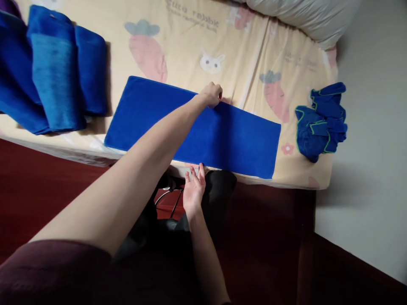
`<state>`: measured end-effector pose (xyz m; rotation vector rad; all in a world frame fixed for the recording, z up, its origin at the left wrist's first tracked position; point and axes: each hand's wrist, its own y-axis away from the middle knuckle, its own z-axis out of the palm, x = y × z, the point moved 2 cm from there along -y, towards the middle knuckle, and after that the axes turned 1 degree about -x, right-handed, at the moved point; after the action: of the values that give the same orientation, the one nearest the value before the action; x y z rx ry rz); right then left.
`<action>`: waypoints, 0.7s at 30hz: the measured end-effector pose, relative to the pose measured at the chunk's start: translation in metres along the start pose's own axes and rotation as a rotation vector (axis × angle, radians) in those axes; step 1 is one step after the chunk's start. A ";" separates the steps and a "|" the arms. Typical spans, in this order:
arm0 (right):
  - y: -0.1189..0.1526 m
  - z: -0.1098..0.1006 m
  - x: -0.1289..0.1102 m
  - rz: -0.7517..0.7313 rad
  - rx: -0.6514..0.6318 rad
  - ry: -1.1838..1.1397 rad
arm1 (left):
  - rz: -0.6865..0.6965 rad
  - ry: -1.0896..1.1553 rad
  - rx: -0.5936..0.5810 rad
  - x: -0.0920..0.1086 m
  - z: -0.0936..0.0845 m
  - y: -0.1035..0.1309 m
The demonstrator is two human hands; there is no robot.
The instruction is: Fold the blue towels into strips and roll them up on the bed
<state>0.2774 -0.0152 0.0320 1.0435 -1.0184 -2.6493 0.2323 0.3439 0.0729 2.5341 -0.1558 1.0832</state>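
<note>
A blue towel (143,112) lies flat in a long rectangle along the near side of the bed. My left arm reaches across it, and my left hand (211,94) is closed at the middle of its far edge, thumb and fingers pinching the cloth there. My right hand (194,188) is palm up at the near edge, fingers apart, with a fingertip touching or almost touching the towel's border. A soft shadow crosses the towel right of my left hand. Part of the towel's near edge is hidden behind my left forearm.
Folded blue towels (55,76) are heaped on the left. A crumpled blue cloth pile (321,123) with green edging sits at the right end of the patterned bed sheet (181,46). A white pillow (305,19) is at the back right, near the wall (375,140).
</note>
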 end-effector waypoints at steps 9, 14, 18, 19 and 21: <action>0.012 -0.009 0.003 -0.012 0.027 0.013 | -0.080 -0.041 0.049 0.032 -0.029 0.031; 0.018 -0.009 0.003 -0.024 0.019 0.076 | -0.088 -0.027 0.062 0.039 -0.029 0.041; 0.024 -0.015 -0.002 -0.158 0.085 0.132 | -0.051 -0.030 0.077 0.041 -0.034 0.040; 0.025 -0.018 -0.008 -0.235 0.128 0.168 | -0.028 -0.030 0.082 0.045 -0.037 0.041; 0.027 -0.023 -0.025 -0.408 0.211 0.255 | 0.026 -0.011 0.101 0.059 -0.050 0.048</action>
<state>0.3080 -0.0402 0.0510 1.7521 -1.1488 -2.6377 0.2283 0.3216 0.1610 2.6349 -0.1407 1.1131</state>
